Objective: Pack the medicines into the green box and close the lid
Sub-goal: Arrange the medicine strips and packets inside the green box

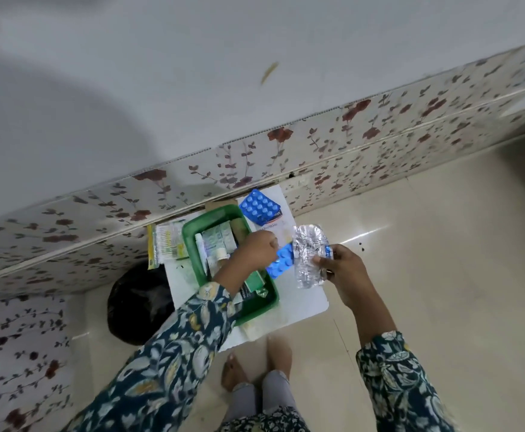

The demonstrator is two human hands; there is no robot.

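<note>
While the green box (192, 244) sits open on a white sheet (304, 304) laid on the pale floor (426, 260), the person leans over it from above with both hands out in front. The left hand (256, 249) is closed over the near end of a blue blister strip (281, 261), reaching across the right side of the box. The right hand (340, 269) pinches a crumpled silver foil strip (309, 255) between thumb and fingers, and this foil lies across the blue strip, just to the right of the box. Inside the box lie several packed medicines, among them a white tube (201, 249) and pale green cartons (220, 236), though their labels are too blurred to read. A second blue blister pack (259, 207) rests on the sheet beyond the box's far right corner. A yellow-edged packet (167, 244) lies just beside the box's left wall. A black bag (139, 304) sits on the floor to the left, against the flowered bed base (255, 157). Both sleeves are dark with a pale leaf print.
</note>
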